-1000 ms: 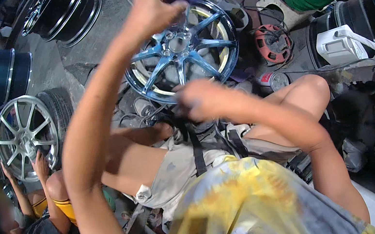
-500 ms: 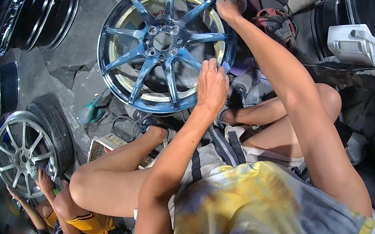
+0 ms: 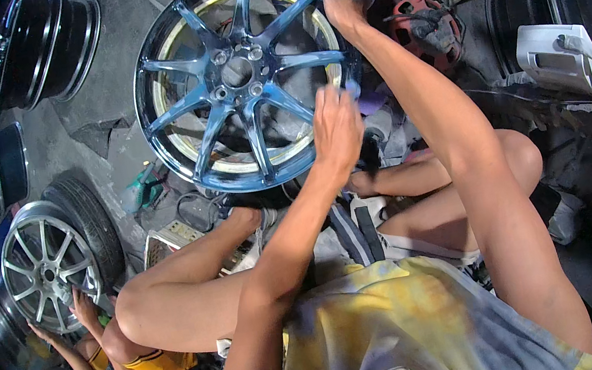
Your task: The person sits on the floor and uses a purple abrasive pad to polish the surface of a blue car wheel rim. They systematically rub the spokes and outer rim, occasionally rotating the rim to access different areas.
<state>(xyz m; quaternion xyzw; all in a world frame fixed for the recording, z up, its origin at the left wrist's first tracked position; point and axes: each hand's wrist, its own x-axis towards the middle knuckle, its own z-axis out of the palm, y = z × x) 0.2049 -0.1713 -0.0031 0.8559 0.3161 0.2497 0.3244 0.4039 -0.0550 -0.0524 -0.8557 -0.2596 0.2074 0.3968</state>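
A glossy blue-black spoked wheel rim [image 3: 257,144] stands in front of me, with pale, dulled blue patches on its spokes and lower edge. My right hand [image 3: 345,5] is closed round its outer lip at the upper right. At the lower right edge, my left hand [image 3: 338,130] is closed with its fingers curled, pressing a small blue piece [image 3: 353,88] that shows only partly past the fingertips and is blurred. A yellowish ring [image 3: 176,134] shows behind the spokes.
To the left, another person's hands [image 3: 84,311] touch a silver spoked wheel [image 3: 46,267] beside a black tire [image 3: 88,218]. Dark rims [image 3: 46,50] stand at the upper left. On the right are a red round machine part [image 3: 403,32], a white device [image 3: 559,62] and cables. A crate [image 3: 166,244] sits near my left leg.
My left hand has shifted right relative to the wheel, toward its outer lip. My right hand keeps its hold on the lip. The whole view has tilted slightly.
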